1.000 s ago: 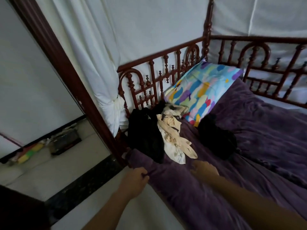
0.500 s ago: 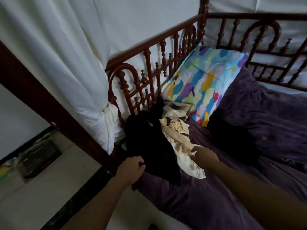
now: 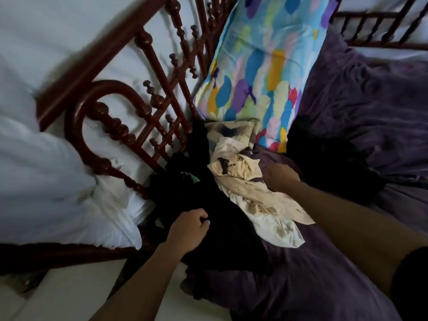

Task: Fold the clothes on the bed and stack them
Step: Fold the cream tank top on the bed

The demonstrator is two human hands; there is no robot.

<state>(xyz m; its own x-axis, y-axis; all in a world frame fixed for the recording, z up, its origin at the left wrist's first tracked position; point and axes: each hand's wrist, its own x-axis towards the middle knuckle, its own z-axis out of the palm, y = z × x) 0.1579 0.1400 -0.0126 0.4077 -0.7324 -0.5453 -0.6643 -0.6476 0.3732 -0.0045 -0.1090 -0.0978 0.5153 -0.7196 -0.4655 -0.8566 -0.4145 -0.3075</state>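
Note:
A crumpled black garment [image 3: 222,228] lies at the near corner of the bed, against the footboard. My left hand [image 3: 188,229] grips its edge with curled fingers. Beside it on the right sprawls a cream garment [image 3: 259,200] with dark marks. My right hand [image 3: 279,177] sits on the cream garment's right side, fingers curled into the cloth. A second black garment [image 3: 328,163] is heaped further right, below the pillow. All lie loose and unfolded on the purple bedcover [image 3: 312,274].
A bright multicoloured pillow [image 3: 261,72] leans at the bed's corner. A carved dark-red wooden rail [image 3: 143,107] runs along the left and back. A white curtain [image 3: 46,181] hangs bunched at the left. Pale floor shows below the bed edge.
The view has come closer and tilted down. My left hand moved up from the bedcover edge onto the black garment; my right hand moved further up onto the cream garment.

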